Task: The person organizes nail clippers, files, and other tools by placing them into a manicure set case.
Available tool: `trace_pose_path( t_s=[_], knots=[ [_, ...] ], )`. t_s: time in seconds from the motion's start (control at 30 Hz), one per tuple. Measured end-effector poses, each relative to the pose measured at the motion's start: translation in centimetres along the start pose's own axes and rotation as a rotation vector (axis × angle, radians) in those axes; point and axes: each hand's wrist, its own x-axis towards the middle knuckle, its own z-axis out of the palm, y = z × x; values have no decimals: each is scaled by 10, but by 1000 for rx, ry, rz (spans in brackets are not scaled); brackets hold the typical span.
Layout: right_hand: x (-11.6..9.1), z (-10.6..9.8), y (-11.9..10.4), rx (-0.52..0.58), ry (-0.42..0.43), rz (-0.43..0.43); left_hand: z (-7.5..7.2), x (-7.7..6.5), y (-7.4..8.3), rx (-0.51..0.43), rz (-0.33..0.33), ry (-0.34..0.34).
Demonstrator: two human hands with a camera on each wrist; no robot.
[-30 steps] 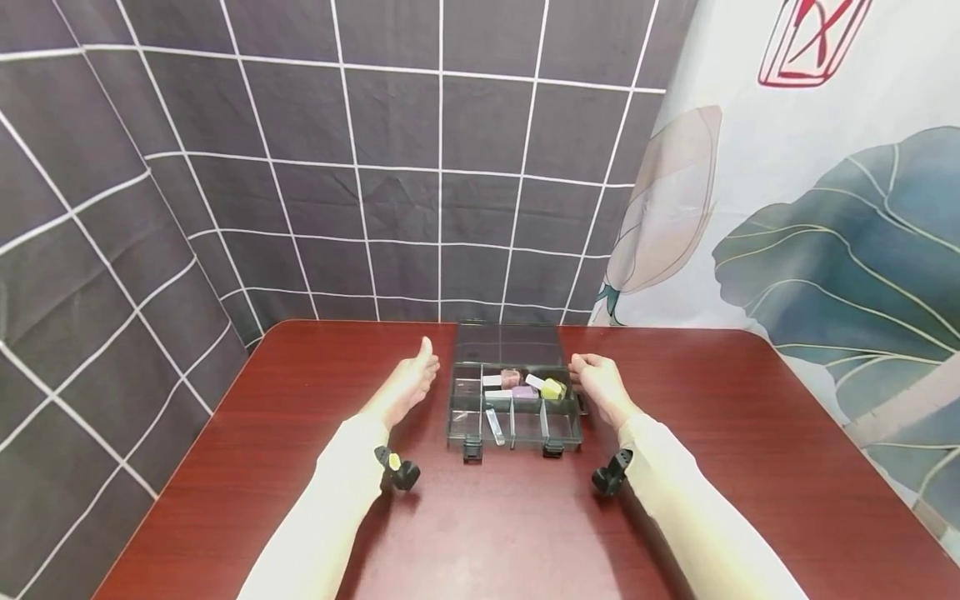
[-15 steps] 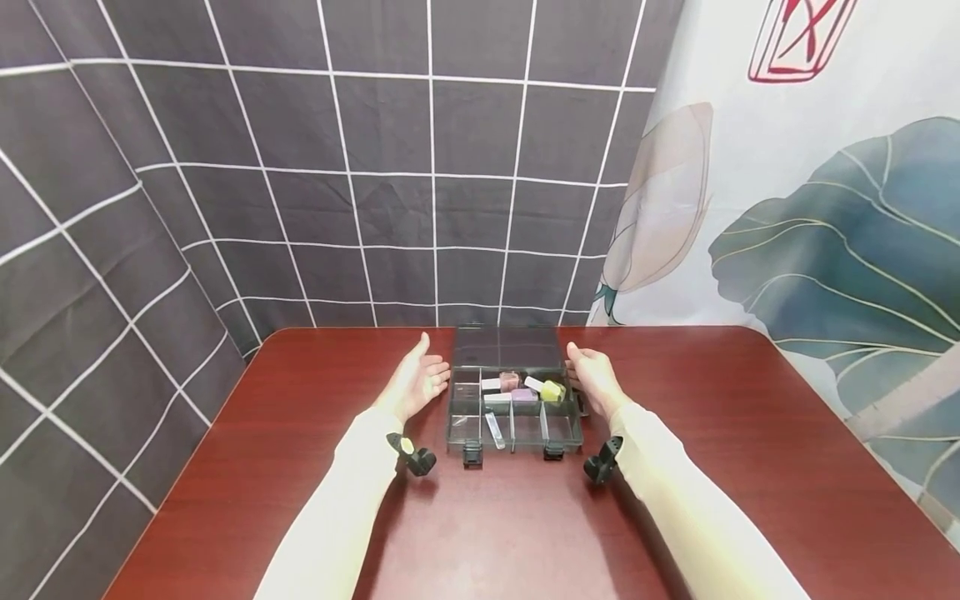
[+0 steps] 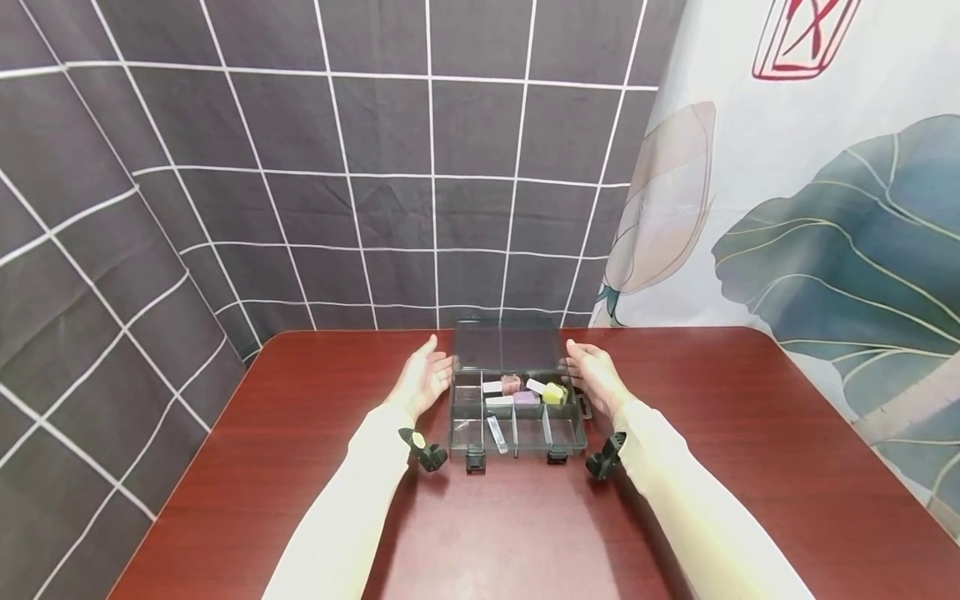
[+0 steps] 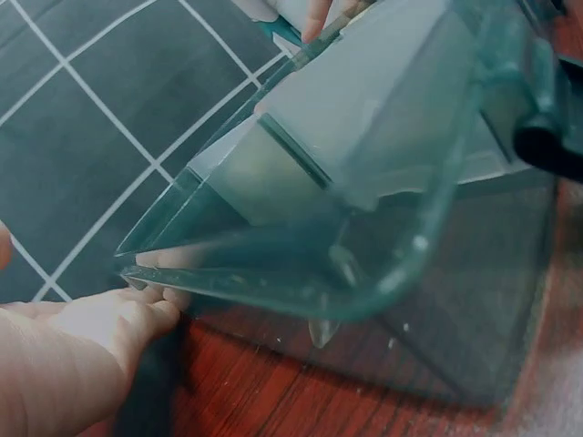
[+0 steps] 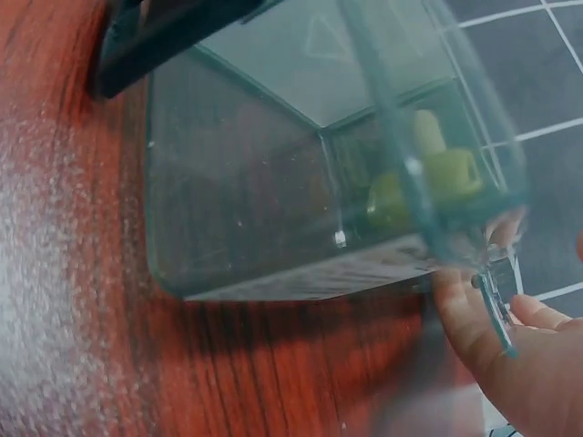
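Observation:
A dark see-through compartment box stands on the table with its lid swung back, the far edge raised a little. Inside lie a pinkish-red nail polish bottle, a purple one, a yellow one and a nail clipper. My left hand is at the lid's left side, thumb up and fingers extended to its edge. At the right side, my right hand mirrors it, its fingertips partly behind the lid. Through the plastic, the left wrist view shows blurred left fingers behind the box corner.
Two black latches, one a front left latch, hang from the box's front. A small handle sticks out on its right side. The red-brown table ends at a dark gridded cloth, with a leaf-patterned cloth at right.
My left hand has moved right to the lid's edge, its palm turning more into view. The right hand's thumb has lifted. The lid's far edge has risen slightly.

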Motion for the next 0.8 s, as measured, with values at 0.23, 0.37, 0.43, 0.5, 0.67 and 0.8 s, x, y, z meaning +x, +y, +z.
trace_pose_path(
  t_s=[0.23, 0.37, 0.43, 0.5, 0.67, 0.8],
  knots=[
    [-2, 1, -3, 58, -13, -39, 9, -9, 14, -113, 30, -4],
    [-3, -1, -4, 88, -20, -110, 14, -5, 18, -126, 87, -26],
    [-4, -2, -6, 76, -22, -134, 17, -5, 19, -125, 124, -35],
    [-5, -1, -9, 62, -20, -164, 20, -7, 21, -104, 170, -42],
    [-12, 2, -21, 8, 6, -261, 26, -17, 26, -11, 309, -56],
    [-23, 2, -31, -80, 19, -306, 32, -29, 32, 90, 369, -57]
  ],
)
